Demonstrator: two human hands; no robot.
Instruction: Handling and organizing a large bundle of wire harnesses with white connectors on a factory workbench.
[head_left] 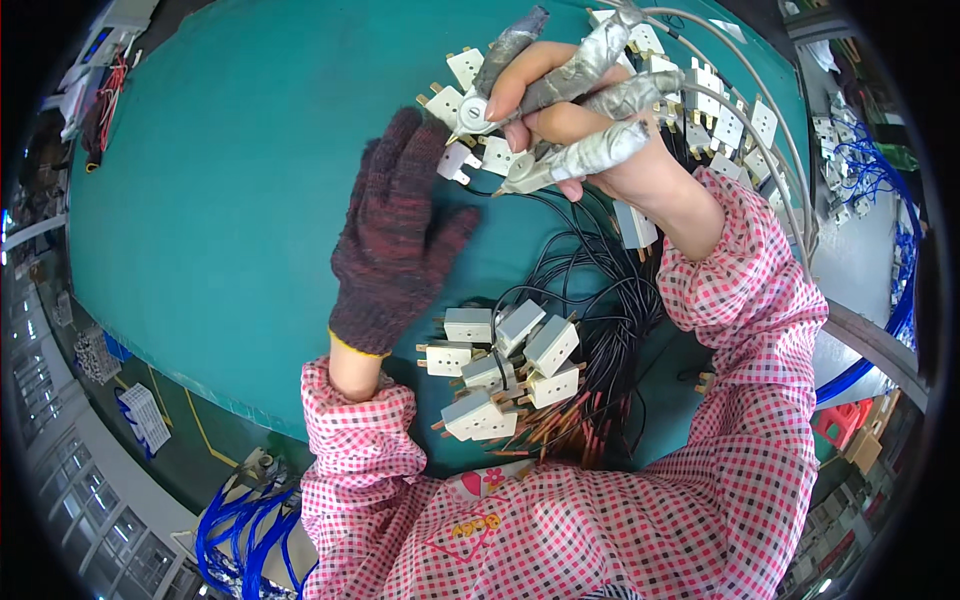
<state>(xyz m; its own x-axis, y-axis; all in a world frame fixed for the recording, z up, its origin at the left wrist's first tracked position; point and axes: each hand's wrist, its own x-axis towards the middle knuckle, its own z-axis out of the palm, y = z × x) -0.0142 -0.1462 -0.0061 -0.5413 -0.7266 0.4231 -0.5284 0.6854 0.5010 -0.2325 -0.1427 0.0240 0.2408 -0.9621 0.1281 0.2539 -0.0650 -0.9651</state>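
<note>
Big green bench (220,200) takes up most of the view, with the person leaning in at the near edge in a pink, black and white checked top (590,520). Right of centre there's a thick tangle of black cables (625,330), with bare coppery ends bunched near the person's chest.

Left grip (395,235) is in a dark maroon-black knit glove, palm down-ish, fingers side by side and pointing away, thumb out to the right. Right grip (632,178) is bare and closed around a tape-wrapped plier-like tool (585,75), with several silvery handles sticking out between the fingers. Honestly can't tell if that's one tool or two. Grey leads (809,240) loop off to the right.

Plug blocks everywhere: a nearer pile (550,345) of grey-white ones sits just right of the gloved wrist, and a farther pile (728,128) spreads around and behind the bare hand.

The one that matters is a small white block (455,162) right beside the gloved fingers, ahead of the tool and between its two pointy tips. Can't tell if the glove is pinching it or just next to it, or whether either tip touches.
</note>
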